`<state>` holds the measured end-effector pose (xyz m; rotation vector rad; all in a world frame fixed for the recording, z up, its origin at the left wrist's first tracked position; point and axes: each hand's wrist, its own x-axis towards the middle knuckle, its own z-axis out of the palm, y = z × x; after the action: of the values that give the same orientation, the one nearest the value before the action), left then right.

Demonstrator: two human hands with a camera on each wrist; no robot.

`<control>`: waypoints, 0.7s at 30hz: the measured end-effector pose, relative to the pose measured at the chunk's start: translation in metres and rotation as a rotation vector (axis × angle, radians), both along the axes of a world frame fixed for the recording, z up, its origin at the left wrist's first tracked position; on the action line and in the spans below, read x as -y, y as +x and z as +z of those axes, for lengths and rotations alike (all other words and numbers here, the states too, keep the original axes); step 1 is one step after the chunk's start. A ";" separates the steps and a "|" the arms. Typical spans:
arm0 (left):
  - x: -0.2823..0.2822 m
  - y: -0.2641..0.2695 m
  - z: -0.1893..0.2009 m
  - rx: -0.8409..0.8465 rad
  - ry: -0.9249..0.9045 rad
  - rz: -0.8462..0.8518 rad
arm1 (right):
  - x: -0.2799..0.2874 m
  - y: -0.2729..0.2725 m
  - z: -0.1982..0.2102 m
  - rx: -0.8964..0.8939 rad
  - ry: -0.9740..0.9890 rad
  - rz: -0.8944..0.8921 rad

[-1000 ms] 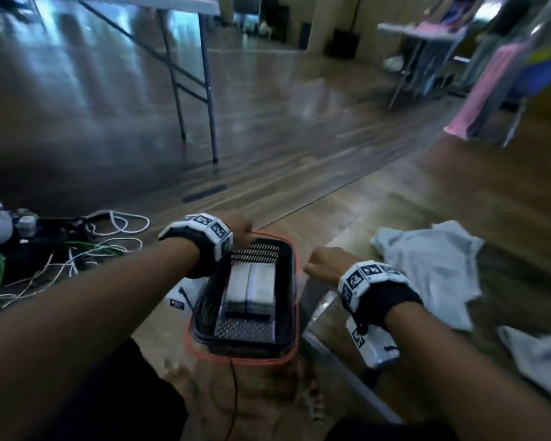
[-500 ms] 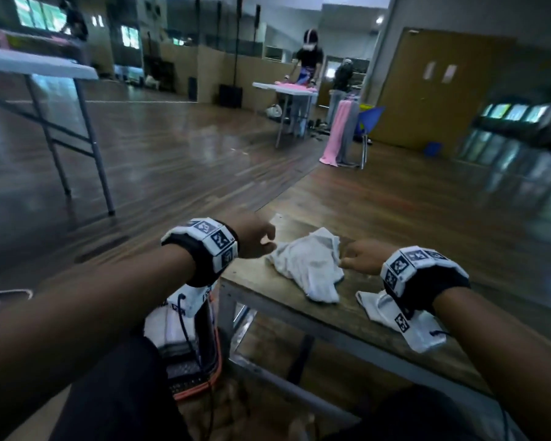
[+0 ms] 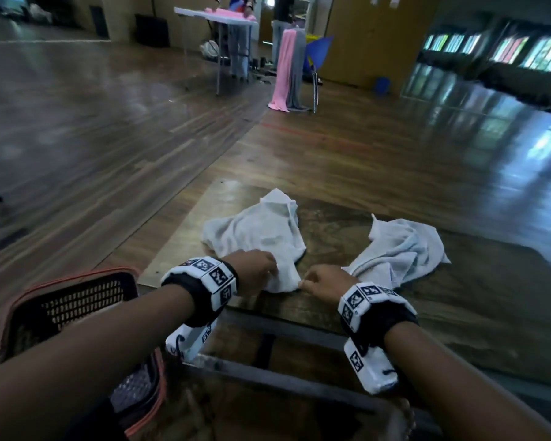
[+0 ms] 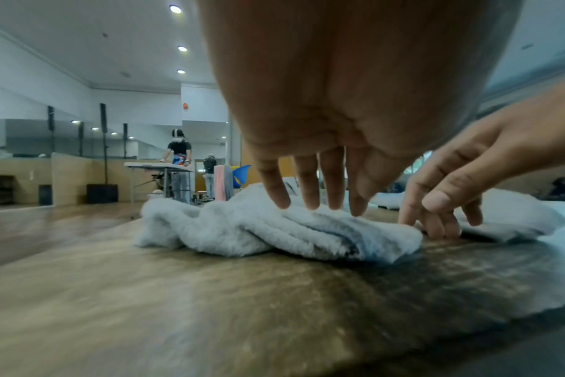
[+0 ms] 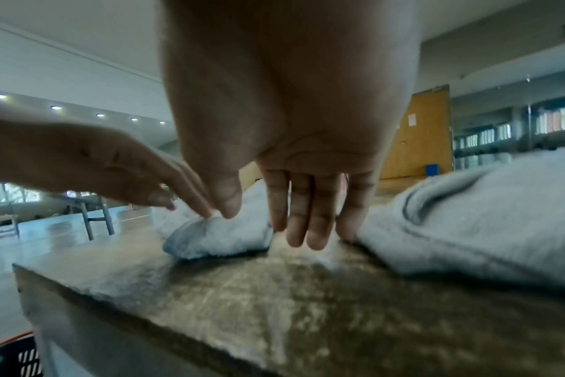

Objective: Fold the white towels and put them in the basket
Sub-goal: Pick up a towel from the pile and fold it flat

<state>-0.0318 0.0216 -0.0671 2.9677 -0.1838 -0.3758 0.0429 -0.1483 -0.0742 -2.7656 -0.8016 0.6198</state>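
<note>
Two crumpled white towels lie on the wooden table. My left hand is on the near edge of the left towel. In the left wrist view its fingers point straight down, with their tips resting on the towel. My right hand is at the same towel's near right corner. Its fingers hang straight down to the tabletop, and the thumb touches the towel corner. The right towel lies untouched beside it. The black basket with an orange rim stands on the floor at lower left.
The table's near edge and metal frame run just under my wrists. Far behind, a folding table stands with people at it, next to a chair draped in pink and grey cloth. Wooden floor surrounds the table.
The view swung up from the basket on the floor to the tabletop. Both hands left the basket and came down on the near edge of the left towel.
</note>
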 end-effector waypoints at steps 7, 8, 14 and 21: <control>0.006 0.054 -0.007 0.037 0.080 -0.103 | -0.003 0.012 -0.028 -0.037 0.261 -0.166; 0.006 0.056 -0.008 0.031 0.102 -0.110 | -0.002 0.012 -0.027 -0.044 0.297 -0.178; 0.015 0.050 0.012 0.143 0.112 -0.127 | 0.019 -0.004 0.005 -0.024 0.562 -0.206; 0.024 0.030 0.108 0.379 0.021 -0.100 | 0.059 -0.025 0.087 0.096 0.743 -0.146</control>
<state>-0.0019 -0.0028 0.0412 3.0284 -0.3715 0.1808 0.0181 -0.2078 0.0126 -2.1457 -0.6609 0.1132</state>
